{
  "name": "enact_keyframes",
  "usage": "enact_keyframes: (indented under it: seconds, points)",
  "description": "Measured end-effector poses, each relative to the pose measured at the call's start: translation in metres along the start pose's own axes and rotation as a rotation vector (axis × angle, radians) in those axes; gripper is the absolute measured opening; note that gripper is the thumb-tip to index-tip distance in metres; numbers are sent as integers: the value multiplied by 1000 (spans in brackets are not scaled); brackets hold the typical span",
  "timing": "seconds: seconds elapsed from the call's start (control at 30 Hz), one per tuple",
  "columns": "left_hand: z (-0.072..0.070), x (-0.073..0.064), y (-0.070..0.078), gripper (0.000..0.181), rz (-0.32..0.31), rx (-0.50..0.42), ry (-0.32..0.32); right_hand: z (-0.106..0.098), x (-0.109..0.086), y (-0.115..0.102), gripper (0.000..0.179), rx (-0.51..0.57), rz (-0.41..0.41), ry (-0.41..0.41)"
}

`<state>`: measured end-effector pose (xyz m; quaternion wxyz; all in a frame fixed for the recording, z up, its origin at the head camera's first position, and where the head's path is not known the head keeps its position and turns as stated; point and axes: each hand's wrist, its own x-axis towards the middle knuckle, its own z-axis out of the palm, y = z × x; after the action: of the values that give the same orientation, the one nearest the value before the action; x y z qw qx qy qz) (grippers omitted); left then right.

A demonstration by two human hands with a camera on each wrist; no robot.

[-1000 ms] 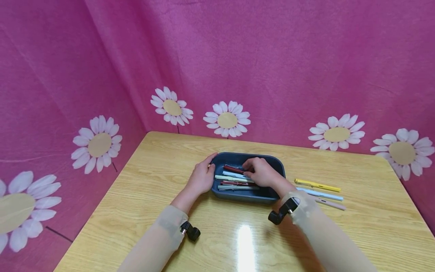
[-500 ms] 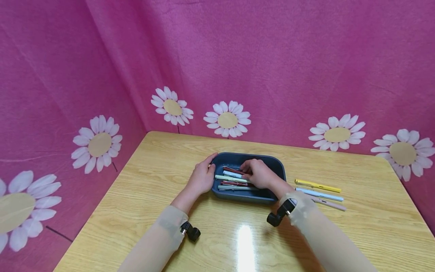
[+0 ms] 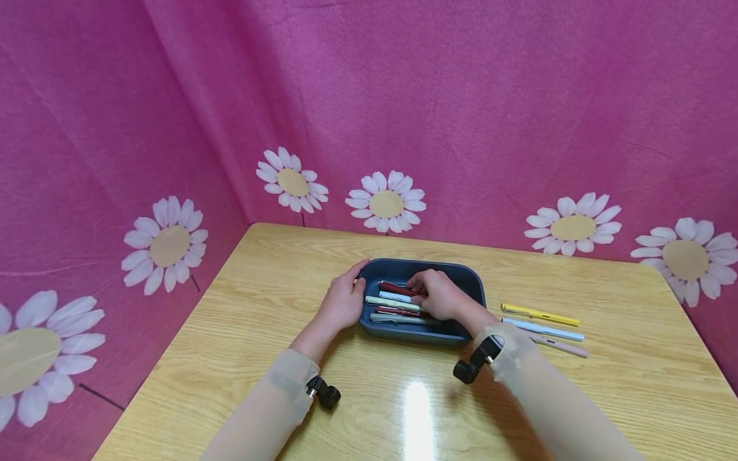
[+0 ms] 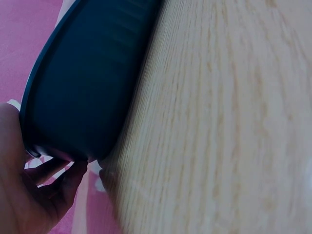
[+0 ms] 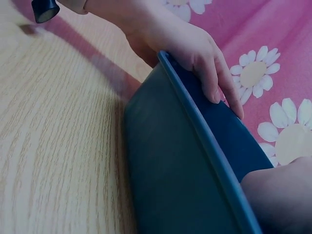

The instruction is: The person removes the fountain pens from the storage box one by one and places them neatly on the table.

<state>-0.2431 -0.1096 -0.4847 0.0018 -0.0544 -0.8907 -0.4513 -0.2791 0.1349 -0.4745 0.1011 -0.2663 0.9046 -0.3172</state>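
A dark blue-grey rectangular box [image 3: 415, 334] stands on the table. My left hand [image 3: 341, 299] grips its left end, thumb at the rim and fingers against the outer wall in the left wrist view. Inside, several pens lie roughly parallel: a far dark red pen [image 3: 392, 289], a light blue pen [image 3: 394, 297], a pale green pen [image 3: 392, 303], another dark red pen [image 3: 398, 312] and a grey-green pen [image 3: 403, 319]. My right hand [image 3: 441, 296] reaches into the box and pinches the far dark red pen between thumb and fingers. The hand covers its right end.
Right of the box, a yellow pen [image 3: 541, 315], a light blue pen [image 3: 544, 329] and a pale mauve pen [image 3: 559, 346] lie on the wooden table [image 3: 346, 397]. A pink curtain [image 3: 461, 115] with daisies hangs behind and to the left.
My right hand has shifted slightly left inside the box. The far dark red pen has moved slightly nearer the light blue one. My left hand has stayed on the box.
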Motion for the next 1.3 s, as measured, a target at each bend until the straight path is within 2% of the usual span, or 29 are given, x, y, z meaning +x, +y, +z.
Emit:
enact_keyframes:
  seconds: [0.47,0.73,1.0,1.3]
  points:
    - [1,0,2,47,26,5,12,-11,-10,-7,21,5,-33,65]
    - [0,0,3,47,39,13,19,-22,-19,-11,22,42,-34,73]
    - [-1,-1,4,48,18,14,14,-32,-33,-15,23,65,-90,95]
    - [-1,-1,4,48,25,25,18,-45,-51,-23,23,98,-155,118]
